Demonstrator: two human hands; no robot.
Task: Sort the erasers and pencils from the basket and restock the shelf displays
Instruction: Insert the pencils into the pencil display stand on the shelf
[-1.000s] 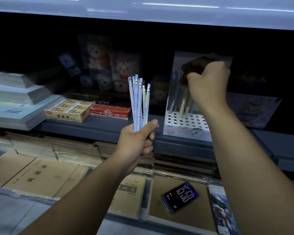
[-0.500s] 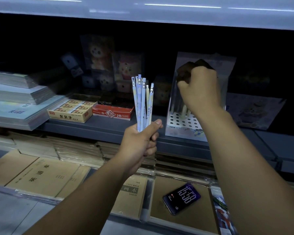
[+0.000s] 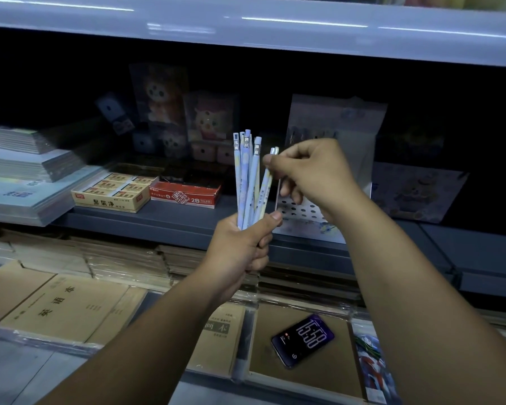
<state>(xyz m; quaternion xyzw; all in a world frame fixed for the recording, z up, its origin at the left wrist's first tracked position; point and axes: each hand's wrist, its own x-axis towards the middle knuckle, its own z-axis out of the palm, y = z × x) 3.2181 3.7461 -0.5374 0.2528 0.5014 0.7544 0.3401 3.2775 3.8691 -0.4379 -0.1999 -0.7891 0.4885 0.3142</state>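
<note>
My left hand (image 3: 243,244) grips a bunch of pale blue pencils (image 3: 247,182) upright in front of the grey shelf (image 3: 158,220). My right hand (image 3: 310,173) pinches the top of the rightmost pencil (image 3: 268,182) in that bunch, near its ferrule. Behind my right hand stands a white perforated pencil display box (image 3: 304,213) with several pencils inside, partly hidden by the hand. A yellow box of erasers (image 3: 114,192) and a red 2B eraser box (image 3: 186,195) sit on the shelf to the left.
Stacked notebooks (image 3: 27,171) lie at the shelf's left end. Brown exercise books (image 3: 62,305) fill the lower tier, and a phone (image 3: 303,340) showing 15:58 lies on them. Cartoon-printed packs (image 3: 208,118) stand at the back. The upper shelf edge (image 3: 246,27) overhangs.
My right hand has left the pencil display box and come down and left to the bunch, where it now pinches one pencil. My left hand has barely moved.
</note>
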